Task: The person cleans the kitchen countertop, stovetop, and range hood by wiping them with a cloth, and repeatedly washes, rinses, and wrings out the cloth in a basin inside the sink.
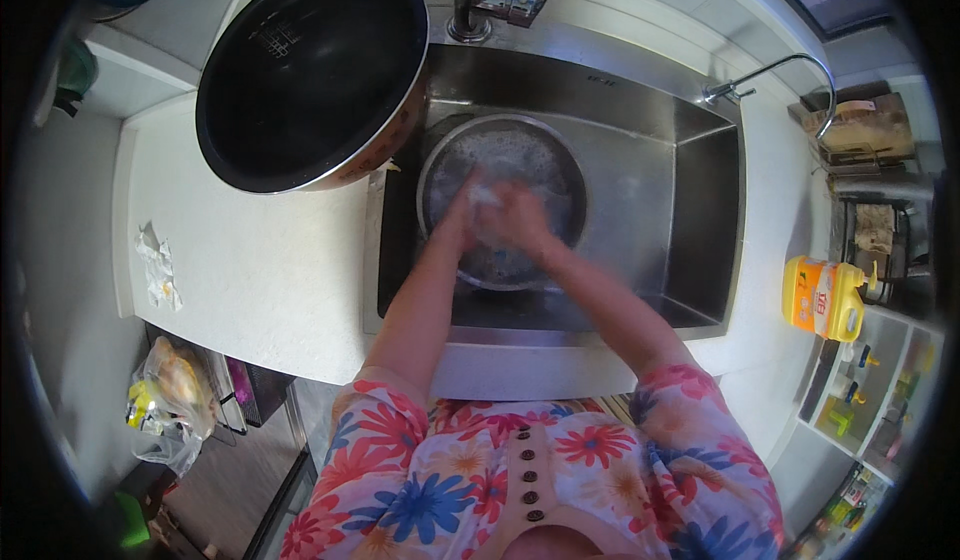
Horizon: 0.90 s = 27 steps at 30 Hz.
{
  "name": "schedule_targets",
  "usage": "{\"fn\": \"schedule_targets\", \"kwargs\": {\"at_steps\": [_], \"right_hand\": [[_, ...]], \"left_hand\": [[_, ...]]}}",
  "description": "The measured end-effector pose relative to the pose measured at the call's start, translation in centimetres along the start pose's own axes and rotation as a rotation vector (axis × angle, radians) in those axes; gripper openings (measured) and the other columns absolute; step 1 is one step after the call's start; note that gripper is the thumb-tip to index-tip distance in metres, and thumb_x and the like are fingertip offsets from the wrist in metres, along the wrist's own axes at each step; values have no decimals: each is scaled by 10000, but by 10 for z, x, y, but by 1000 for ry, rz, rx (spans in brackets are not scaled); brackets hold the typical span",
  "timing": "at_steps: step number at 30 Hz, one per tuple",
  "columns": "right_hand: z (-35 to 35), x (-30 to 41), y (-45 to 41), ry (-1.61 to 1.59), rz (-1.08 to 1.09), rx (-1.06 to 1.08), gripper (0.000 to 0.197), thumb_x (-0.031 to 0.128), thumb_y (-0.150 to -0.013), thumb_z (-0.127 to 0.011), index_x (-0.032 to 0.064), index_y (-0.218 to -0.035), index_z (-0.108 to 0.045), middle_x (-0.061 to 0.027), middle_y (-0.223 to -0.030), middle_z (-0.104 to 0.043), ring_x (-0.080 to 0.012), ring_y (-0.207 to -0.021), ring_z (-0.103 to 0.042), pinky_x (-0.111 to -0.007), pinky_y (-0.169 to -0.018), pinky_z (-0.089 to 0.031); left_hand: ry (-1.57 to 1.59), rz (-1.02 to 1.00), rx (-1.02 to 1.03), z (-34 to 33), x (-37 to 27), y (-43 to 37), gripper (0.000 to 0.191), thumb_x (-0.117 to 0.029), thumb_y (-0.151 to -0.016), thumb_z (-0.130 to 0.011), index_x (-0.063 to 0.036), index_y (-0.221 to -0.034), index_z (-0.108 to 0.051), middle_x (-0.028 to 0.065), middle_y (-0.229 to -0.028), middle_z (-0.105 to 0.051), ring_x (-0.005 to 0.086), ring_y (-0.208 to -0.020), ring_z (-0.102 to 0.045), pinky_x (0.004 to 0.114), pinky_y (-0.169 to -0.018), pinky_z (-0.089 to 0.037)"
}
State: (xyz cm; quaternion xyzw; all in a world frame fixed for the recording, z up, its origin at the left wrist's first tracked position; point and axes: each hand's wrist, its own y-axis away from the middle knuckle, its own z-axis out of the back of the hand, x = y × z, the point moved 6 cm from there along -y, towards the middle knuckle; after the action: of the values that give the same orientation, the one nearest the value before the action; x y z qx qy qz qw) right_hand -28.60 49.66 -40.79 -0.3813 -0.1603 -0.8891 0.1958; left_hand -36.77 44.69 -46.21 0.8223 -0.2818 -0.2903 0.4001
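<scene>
A round metal basin (555, 147) of sudsy water stands in the stainless steel sink (630, 185). Both my hands are together over the basin, blurred by motion. My left hand (463, 211) is on the basin's left side, and my right hand (517, 211) lies against it from the right. Something small and whitish (484, 196) shows between them; what it is, and which hand holds it, I cannot tell. A large inner cooker pot (315, 72), black inside and brown outside, rests tilted at the sink's upper left corner.
A chrome faucet (470, 5) rises behind the sink, and a thin curved spout (806, 57) stands at its right corner. A yellow pump bottle (821, 299) is on the right counter. Crumpled white paper (159, 267) lies on the left counter; a plastic bag (176, 402) hangs below.
</scene>
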Motion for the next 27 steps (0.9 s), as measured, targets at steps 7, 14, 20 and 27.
{"fn": "schedule_targets", "kwargs": {"at_steps": [7, 14, 20, 27], "right_hand": [[-26, 65, 9, 361, 307, -139, 221, 271, -730, -563, 61, -771, -617, -159, -775, -594, -314, -714, -596, -423, -631, -479], [7, -39, -41, 204, -210, -23, 341, 313, -863, -452, 26, -784, -619, -231, -822, -609, -393, -751, -585, -456, -729, -457], [6, -32, 14, 552, 184, -245, 211, 226, -790, -550, 34, -825, -631, -197, -829, -614, -364, -763, -591, -450, -711, -472], [14, -26, -8, 362, 138, -1, 153, 195, -702, -651, 77, -796, -631, -151, -837, -582, -306, -768, -577, -419, -678, -466]], "left_hand": [[199, -359, 46, 19, -6, -17, 426, -312, -858, -505, -55, -1197, -482, 118, -1161, -526, 261, -1062, -510, 355, -900, -423], [-15, -456, -226, 22, -17, -25, 493, -266, -797, -577, -21, -1209, -465, 160, -1138, -543, 304, -1058, -520, 375, -898, -422], [-1125, -665, -619, 5, -47, 20, 550, -273, -762, -612, -31, -1226, -443, 190, -1200, -516, 325, -1104, -504, 388, -897, -417], [-97, -107, -205, 1, -16, 8, 489, -384, -803, -581, -77, -1176, -507, 108, -1137, -565, 258, -1040, -547, 379, -892, -437]]}}
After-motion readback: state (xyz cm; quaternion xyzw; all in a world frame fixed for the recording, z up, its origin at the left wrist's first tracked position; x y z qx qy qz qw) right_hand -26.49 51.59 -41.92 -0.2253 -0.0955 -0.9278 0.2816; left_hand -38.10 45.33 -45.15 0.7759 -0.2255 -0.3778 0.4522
